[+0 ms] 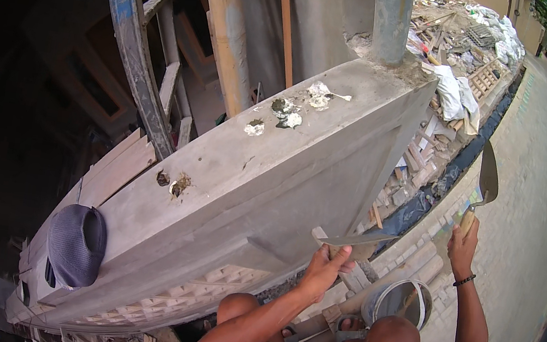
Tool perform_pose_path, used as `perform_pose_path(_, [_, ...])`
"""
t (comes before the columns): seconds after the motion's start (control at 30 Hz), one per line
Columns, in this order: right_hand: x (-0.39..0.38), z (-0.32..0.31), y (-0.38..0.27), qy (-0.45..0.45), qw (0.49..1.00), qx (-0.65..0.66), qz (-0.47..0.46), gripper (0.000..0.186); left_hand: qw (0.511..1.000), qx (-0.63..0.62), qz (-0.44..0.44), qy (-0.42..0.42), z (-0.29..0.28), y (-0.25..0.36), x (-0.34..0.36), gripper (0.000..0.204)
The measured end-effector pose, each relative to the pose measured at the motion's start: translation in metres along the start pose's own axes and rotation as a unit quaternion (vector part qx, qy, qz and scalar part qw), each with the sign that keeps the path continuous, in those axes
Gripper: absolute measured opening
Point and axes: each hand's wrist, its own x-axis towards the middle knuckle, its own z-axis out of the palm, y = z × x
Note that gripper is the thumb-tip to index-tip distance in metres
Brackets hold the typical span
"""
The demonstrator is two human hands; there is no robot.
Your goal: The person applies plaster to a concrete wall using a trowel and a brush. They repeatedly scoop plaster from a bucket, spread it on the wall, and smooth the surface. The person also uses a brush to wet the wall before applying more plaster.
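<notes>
At right of frame my right hand (461, 250) wraps a pointed trowel (489, 175), long axis running up the frame, while my left (323, 272), nearer the central concrete wall (285, 190), clasps a flat plastering float (365, 245).

Sunlit road (542, 198) at three o'clock, rubble (443, 18) at one, dark interior (103, 66) at ten, grey concrete wall (272, 181) mid-dial.

The trowel (489, 179) pairs a smooth metal blade (491, 170) with a matt wooden handle (467, 221) — the wall (320, 160) is grey cement, matt and mostly smooth, beneath rough white splashes (319, 95); the cap (72, 251) is ribbed, soft-looking knit cloth.
</notes>
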Motion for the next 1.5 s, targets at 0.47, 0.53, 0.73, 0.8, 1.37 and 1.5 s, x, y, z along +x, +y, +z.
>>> perform_pose_path(0.47, [-0.023,-0.002,-0.070,-0.250,0.945,0.000,0.210,0.046,0.999,0.005,-0.035,-0.028,0.005,0.017,-0.007,0.052])
perform_pose_path(0.53, [-0.026,-0.002,-0.079,-0.297,0.917,0.085,0.252,0.046,0.996,-0.055,-0.046,-0.055,0.002,0.016,-0.004,0.057])
perform_pose_path(0.73, [-0.039,0.015,-0.123,-0.435,0.822,0.184,0.319,0.044,0.972,-0.195,-0.085,-0.102,0.009,0.007,-0.002,0.077])
perform_pose_path(0.8, [-0.046,0.027,-0.134,-0.466,0.801,0.168,0.335,0.045,0.971,-0.206,-0.095,-0.070,0.019,0.008,-0.010,0.081])
perform_pose_path(1.37, [-0.088,0.076,-0.155,-0.666,0.716,0.069,0.200,0.042,0.950,-0.291,-0.084,0.081,0.006,-0.033,-0.008,0.053])
perform_pose_path(1.5, [-0.047,0.064,-0.162,-0.624,0.755,-0.076,-0.185,0.027,0.959,-0.188,-0.141,0.160,0.009,-0.009,-0.023,0.050])
